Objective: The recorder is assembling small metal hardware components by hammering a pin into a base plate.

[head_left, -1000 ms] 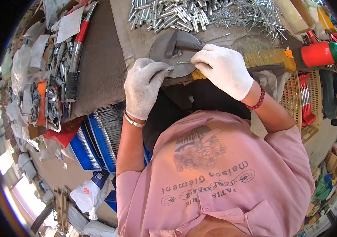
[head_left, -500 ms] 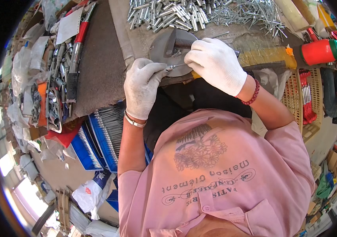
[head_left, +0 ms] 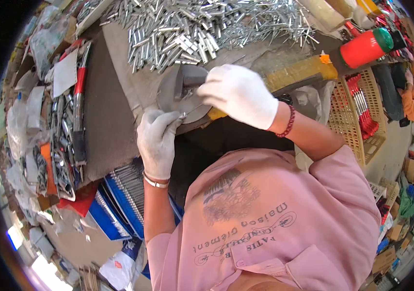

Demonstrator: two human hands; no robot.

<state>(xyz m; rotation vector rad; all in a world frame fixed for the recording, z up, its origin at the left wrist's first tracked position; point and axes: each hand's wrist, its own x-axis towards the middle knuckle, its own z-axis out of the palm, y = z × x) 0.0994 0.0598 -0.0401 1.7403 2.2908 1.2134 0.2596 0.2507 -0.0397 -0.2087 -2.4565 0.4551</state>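
Observation:
My left hand point(head_left: 156, 138), in a white knit glove, pinches a small shiny metal piece point(head_left: 183, 116) over the near edge of a round grey metal plate point(head_left: 167, 92). Above the plate's right part is my right hand point(head_left: 238, 94), also gloved; its fingers are bent and blurred, so I cannot tell whether they hold anything. What looks like a dark hammer head point(head_left: 193, 73) rests on the plate just beyond those fingers, its handle hidden by the right hand. Beyond the plate lies a heap of silvery metal tubes point(head_left: 168, 36), with thin pins point(head_left: 270, 26) on its right.
Left of the bench mat point(head_left: 107, 97) are metal tools and a red-and-black bar point(head_left: 79, 97). Blue trays point(head_left: 107, 220) of metal rods stand below. At right are a red canister with a green cap point(head_left: 362, 48) and a yellow crate point(head_left: 345, 119) with red-handled tools.
The right hand has drawn away from the left hand's fingertips, its fingers loosening from the pinch. The left hand still pinches the small piece. The whole view has shifted and turned.

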